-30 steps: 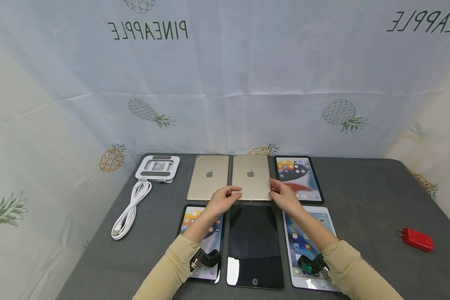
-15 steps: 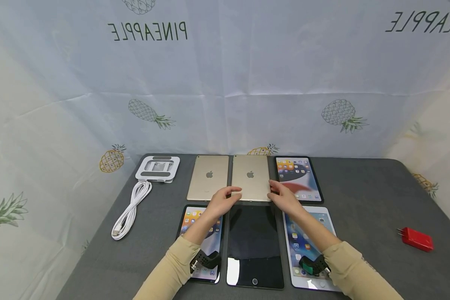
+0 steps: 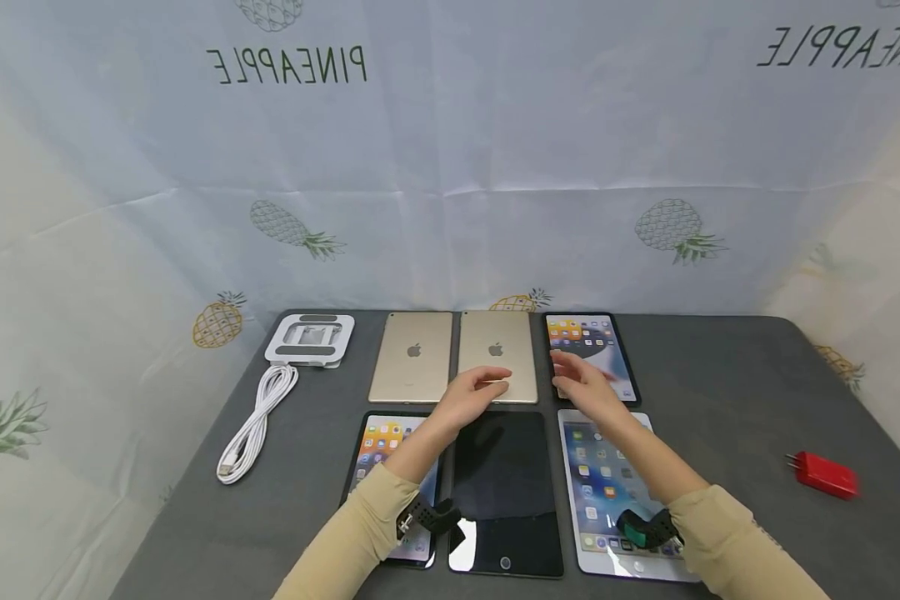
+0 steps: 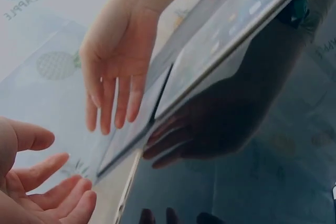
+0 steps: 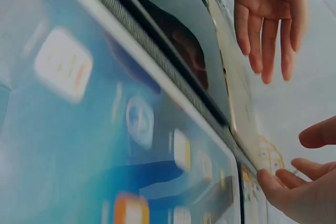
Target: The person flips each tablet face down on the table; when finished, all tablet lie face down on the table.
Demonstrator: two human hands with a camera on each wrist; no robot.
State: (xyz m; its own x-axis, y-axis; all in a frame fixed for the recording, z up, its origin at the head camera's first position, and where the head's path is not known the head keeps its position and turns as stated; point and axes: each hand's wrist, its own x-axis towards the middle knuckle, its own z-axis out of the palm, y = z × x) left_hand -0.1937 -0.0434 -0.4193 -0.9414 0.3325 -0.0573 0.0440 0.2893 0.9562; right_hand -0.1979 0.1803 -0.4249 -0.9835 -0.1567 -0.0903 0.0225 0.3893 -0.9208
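Far to the left of both hands a white laptop stand (image 3: 311,337) sits at the back of the grey tabletop (image 3: 720,392), with a coiled white charging cable (image 3: 257,422) just in front of it. Nearer, a gold tablet (image 3: 412,357) lies face down just left of the left hand (image 3: 474,394), whose grip is loose and holds nothing, fingers relaxed and hovering over the near edge of the second face-down gold tablet (image 3: 497,356); whether the fingertips touch it cannot be told. That tablet lies flat in the back row, between the two hands. The right hand (image 3: 587,386) is likewise spread and empty, fingers straight, above the lit tablet (image 3: 591,354) to its right. In front of the hands lie a lit tablet (image 3: 378,454), a dark-screened tablet (image 3: 504,487) and a white-framed lit tablet (image 3: 603,492). Far right rests a red charger plug (image 3: 823,476). The gold tablet looks stiff, thin, smooth-backed and probably slippery, with fragile glass underneath; it is best taken by its two long edges.
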